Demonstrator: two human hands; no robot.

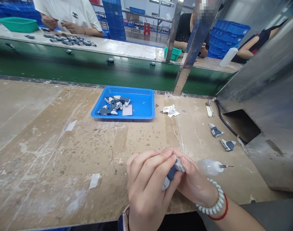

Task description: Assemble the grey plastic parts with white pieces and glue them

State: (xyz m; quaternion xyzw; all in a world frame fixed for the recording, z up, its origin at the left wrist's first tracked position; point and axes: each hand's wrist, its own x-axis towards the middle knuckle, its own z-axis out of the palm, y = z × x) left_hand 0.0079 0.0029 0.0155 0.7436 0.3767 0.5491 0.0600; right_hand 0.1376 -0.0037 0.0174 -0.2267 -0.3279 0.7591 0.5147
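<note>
Both my hands are closed round one small dark blue and light grey plastic part (172, 173) above the near edge of the table. My left hand (150, 179) wraps it from the left, its fingers covering much of it. From the right, my right hand (193, 178) grips the same part, its fingertips partly hidden behind the left ones. Just beyond the right wrist lies a clear squeeze bottle (211, 167) with a thin metal needle tip. Two similar plastic parts, one (215, 131) behind the other (228, 145), rest at the right.
A blue tray (143, 96) holds several similar parts and a pale square pad (127, 110). Crumpled tissue (171, 111) lies right of it. A metal housing (269, 112) bounds the right side. Beyond a metal post (187, 61), a green conveyor belt (88, 69) carries parts; people work across it.
</note>
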